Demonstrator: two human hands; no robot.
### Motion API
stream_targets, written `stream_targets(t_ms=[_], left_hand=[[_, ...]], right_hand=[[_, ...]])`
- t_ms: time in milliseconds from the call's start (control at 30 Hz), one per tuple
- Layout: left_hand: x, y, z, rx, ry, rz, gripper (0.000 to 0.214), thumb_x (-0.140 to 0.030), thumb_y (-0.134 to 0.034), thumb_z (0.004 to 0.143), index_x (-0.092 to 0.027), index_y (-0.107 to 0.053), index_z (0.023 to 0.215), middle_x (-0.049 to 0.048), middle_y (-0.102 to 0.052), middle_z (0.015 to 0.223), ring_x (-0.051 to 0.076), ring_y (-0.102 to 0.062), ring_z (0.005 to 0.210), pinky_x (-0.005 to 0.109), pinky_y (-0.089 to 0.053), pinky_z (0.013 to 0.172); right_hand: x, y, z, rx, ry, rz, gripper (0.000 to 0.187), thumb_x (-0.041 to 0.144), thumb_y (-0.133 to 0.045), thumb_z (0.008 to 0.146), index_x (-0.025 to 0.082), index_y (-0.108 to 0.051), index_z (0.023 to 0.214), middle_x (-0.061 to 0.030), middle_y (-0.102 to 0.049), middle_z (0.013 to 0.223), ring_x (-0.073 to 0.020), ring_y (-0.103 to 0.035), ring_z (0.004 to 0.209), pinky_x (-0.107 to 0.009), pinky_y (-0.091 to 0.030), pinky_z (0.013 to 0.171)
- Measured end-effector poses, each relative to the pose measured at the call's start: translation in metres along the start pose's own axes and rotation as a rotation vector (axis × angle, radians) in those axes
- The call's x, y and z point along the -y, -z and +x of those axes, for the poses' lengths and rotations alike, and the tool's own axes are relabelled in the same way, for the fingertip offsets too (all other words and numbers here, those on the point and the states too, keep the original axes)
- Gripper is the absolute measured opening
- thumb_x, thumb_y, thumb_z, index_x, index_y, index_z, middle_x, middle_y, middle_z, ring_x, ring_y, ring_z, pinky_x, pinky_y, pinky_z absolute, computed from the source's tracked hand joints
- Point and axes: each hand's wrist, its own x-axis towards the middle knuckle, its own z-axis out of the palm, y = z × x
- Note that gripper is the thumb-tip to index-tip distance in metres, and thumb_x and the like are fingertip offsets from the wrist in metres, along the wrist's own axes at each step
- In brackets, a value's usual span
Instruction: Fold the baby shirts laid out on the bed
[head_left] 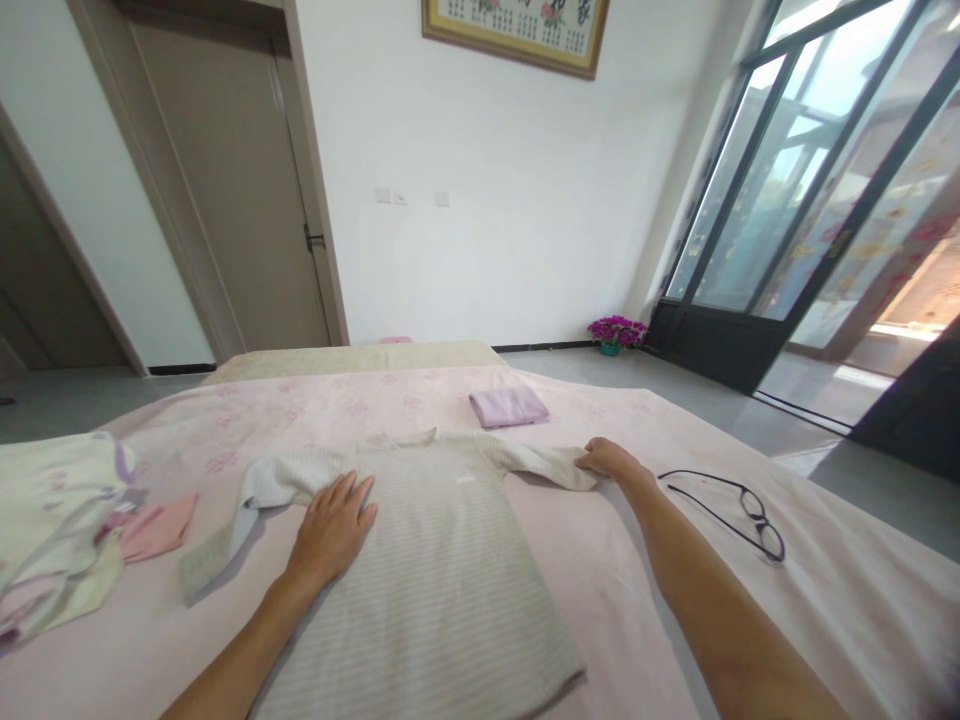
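A pale striped long-sleeved shirt (442, 560) lies spread flat on the pink bedsheet (750, 620). My left hand (334, 530) rests flat on the shirt near its left shoulder, fingers stretched out. My right hand (607, 458) is closed on the end of the shirt's right sleeve (536, 462), which is folded inward across the sheet. The left sleeve (225, 545) trails off to the lower left.
A folded lilac cloth (508, 406) lies beyond the collar. Black glasses (739, 510) sit on the sheet to the right. A heap of small pink and pale green clothes (67, 530) lies at the left. Door, white wall, potted purple flowers (615, 330) and glass doors stand behind.
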Motion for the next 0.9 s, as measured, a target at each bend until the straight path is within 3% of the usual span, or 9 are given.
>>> stream_targets(t_ms=[100, 300, 433, 533, 633, 800, 900], left_hand=[[0.000, 0.001, 0.000, 0.004, 0.009, -0.008, 0.053, -0.042, -0.036, 0.098, -0.020, -0.052, 0.143, 0.0135, -0.048, 0.149, 0.027, -0.042, 0.139, 0.043, -0.027, 0.117], [0.001, -0.001, 0.000, 0.002, 0.012, 0.006, 0.052, -0.041, -0.036, 0.098, -0.019, -0.052, 0.142, 0.0129, -0.047, 0.150, 0.027, -0.041, 0.140, 0.043, -0.027, 0.117], [0.001, -0.001, 0.001, 0.003, 0.011, 0.002, 0.053, -0.042, -0.036, 0.098, -0.019, -0.053, 0.142, 0.0133, -0.048, 0.150, 0.027, -0.041, 0.139, 0.043, -0.028, 0.116], [0.001, -0.002, 0.001, -0.003, 0.011, -0.013, 0.053, -0.042, -0.036, 0.098, -0.020, -0.053, 0.142, 0.0125, -0.048, 0.149, 0.027, -0.042, 0.139, 0.043, -0.028, 0.116], [0.002, -0.004, 0.001, -0.011, 0.004, -0.024, 0.053, -0.042, -0.035, 0.097, -0.019, -0.053, 0.141, 0.0131, -0.048, 0.150, 0.028, -0.042, 0.138, 0.044, -0.029, 0.116], [0.002, -0.004, 0.000, -0.021, -0.003, -0.024, 0.053, -0.042, -0.034, 0.097, -0.019, -0.055, 0.140, 0.0124, -0.049, 0.149, 0.026, -0.043, 0.137, 0.043, -0.029, 0.116], [0.002, -0.003, 0.000, -0.014, -0.001, -0.011, 0.054, -0.043, -0.032, 0.097, -0.020, -0.054, 0.141, 0.0117, -0.049, 0.149, 0.026, -0.043, 0.138, 0.043, -0.031, 0.115]], right_hand=[[0.006, 0.003, 0.003, 0.002, 0.055, -0.020, 0.025, 0.029, -0.070, 0.069, 0.017, -0.072, 0.091, -0.0115, -0.072, 0.097, -0.0243, -0.066, 0.090, -0.030, -0.046, 0.074], [0.015, 0.029, 0.014, -0.231, 0.012, -0.062, 0.036, 0.033, -0.050, 0.088, 0.022, -0.062, 0.121, -0.0144, -0.067, 0.114, -0.0287, -0.062, 0.103, -0.036, -0.043, 0.081], [0.016, 0.034, 0.019, -0.357, 0.020, -0.181, 0.040, 0.029, -0.054, 0.087, 0.019, -0.060, 0.126, -0.0175, -0.061, 0.124, -0.0319, -0.057, 0.113, -0.043, -0.040, 0.091], [0.024, 0.020, 0.011, -0.393, 0.022, -0.214, 0.044, 0.023, -0.052, 0.088, 0.013, -0.057, 0.131, -0.0232, -0.056, 0.129, -0.0355, -0.049, 0.122, -0.047, -0.036, 0.097], [0.048, -0.006, -0.006, -0.375, 0.195, -0.192, 0.043, 0.022, -0.044, 0.093, 0.014, -0.055, 0.133, -0.0210, -0.056, 0.132, -0.0334, -0.047, 0.125, -0.045, -0.032, 0.103], [0.100, -0.058, -0.039, -0.212, 0.513, -0.139, 0.054, 0.043, -0.034, 0.101, 0.015, -0.044, 0.146, -0.0138, -0.045, 0.151, -0.0285, -0.033, 0.142, -0.040, -0.023, 0.114], [0.107, -0.075, -0.047, -0.086, 0.611, -0.112, 0.060, 0.049, -0.027, 0.102, 0.016, -0.035, 0.152, -0.0122, -0.034, 0.158, -0.0286, -0.026, 0.146, -0.045, -0.017, 0.117]])
